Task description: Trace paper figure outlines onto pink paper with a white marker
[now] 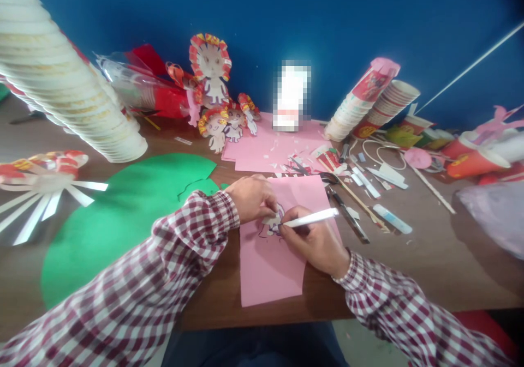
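A sheet of pink paper [270, 274] lies on the table in front of me. On it is a small white paper cutout [272, 226] with dark purple lines, partly covered by my fingers. My left hand [252, 197] reaches in from the left, its bent fingers gripping the cutout's upper edge against the sheet. In my right hand [315, 242] is a white marker pen [313, 217], tilted up to the right, its tip down at the cutout. A few dark strokes show on the pink paper beside the cutout.
Green paper [114, 220] spreads at left, near a fringed paper cup [45, 179]. Tall cup stacks [77, 83] stand at left and back right [360, 102]. Paper figures [213, 75] stand behind. Scissors [298, 166], a black pen [347, 214] and scraps lie nearby.
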Available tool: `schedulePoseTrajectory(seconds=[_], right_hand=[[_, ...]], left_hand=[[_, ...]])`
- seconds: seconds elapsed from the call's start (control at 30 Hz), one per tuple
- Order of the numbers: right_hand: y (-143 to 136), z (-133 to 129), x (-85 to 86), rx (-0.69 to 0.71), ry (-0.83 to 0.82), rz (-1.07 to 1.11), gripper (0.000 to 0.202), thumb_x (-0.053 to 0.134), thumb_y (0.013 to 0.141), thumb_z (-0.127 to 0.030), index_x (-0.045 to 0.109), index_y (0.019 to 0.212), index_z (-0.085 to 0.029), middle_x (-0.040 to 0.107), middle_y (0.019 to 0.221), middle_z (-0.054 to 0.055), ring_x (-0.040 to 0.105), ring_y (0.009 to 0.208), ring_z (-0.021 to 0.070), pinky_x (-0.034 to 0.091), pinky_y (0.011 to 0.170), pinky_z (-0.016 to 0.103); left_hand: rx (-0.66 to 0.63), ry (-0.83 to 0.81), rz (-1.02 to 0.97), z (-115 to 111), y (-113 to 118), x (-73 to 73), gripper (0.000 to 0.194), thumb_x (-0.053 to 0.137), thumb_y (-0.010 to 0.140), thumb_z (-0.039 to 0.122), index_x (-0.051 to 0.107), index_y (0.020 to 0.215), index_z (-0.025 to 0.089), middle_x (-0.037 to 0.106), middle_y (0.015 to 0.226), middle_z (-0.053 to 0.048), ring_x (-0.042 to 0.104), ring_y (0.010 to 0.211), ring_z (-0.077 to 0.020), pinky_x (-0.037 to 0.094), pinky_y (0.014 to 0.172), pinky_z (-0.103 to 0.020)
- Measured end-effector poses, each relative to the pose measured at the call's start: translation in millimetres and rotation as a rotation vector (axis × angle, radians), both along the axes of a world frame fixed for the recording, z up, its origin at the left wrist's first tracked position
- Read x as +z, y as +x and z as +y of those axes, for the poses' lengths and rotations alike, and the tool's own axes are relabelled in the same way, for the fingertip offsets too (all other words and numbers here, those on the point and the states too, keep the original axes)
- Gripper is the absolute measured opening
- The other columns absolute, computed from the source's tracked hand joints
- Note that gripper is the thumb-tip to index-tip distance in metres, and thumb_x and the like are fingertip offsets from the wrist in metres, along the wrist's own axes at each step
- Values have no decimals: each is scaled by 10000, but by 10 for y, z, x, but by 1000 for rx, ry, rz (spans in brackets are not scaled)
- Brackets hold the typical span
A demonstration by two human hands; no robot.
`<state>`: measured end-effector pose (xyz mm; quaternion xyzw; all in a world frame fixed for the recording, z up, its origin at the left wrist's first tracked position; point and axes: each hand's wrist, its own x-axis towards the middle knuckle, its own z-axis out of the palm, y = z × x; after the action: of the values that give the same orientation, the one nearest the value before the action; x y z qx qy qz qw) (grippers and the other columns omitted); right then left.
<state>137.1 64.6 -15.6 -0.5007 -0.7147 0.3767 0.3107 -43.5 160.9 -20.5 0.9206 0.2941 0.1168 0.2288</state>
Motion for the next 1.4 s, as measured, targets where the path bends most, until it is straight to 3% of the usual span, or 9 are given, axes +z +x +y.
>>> schedulePoseTrajectory(seconds=[1.4], right_hand=[[-12,-7,-1,14,-10,27,48,546,843,-219,575,843,-181,628,741,9,580,654,126,461,578,220]], left_hand=[[11,3,0,-6,12,7,79,664,721,321,720,738,268,659,760,17,550,822,-149,409,835,-262]])
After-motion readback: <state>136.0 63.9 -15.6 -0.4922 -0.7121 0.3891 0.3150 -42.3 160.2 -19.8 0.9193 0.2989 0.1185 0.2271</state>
